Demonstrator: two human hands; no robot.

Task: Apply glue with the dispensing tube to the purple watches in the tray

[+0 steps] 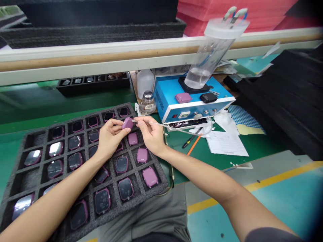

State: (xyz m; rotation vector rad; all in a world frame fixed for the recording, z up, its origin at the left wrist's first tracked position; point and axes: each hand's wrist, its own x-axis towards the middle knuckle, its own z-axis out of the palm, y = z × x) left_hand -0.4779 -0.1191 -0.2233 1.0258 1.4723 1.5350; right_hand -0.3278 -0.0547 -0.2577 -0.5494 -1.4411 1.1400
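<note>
My left hand (109,140) is closed on a purple watch case (128,123), tilted above the foam tray, pinched between thumb and fingers. My right hand (150,135) pinches the end of a thin, pale hose (165,125) that loops back to the front of a blue machine (169,101). The hose's small tip touches or nearly touches the watch case's right side; I cannot tell which. Below lies a dark grey foam tray (163,178), its compartments holding purple watch cases, many screen up. Along its right column, several lie with plain purple backs (150,176) up.
On the blue machine stand a clear cylinder (199,72) with liquid, a purple case (183,97) and a black case (208,97). Beside it are a glass jar (147,105) and white bottle (145,82). Pens, paper (228,144) and wipes lie right. A shelf edge (101,62) crosses above.
</note>
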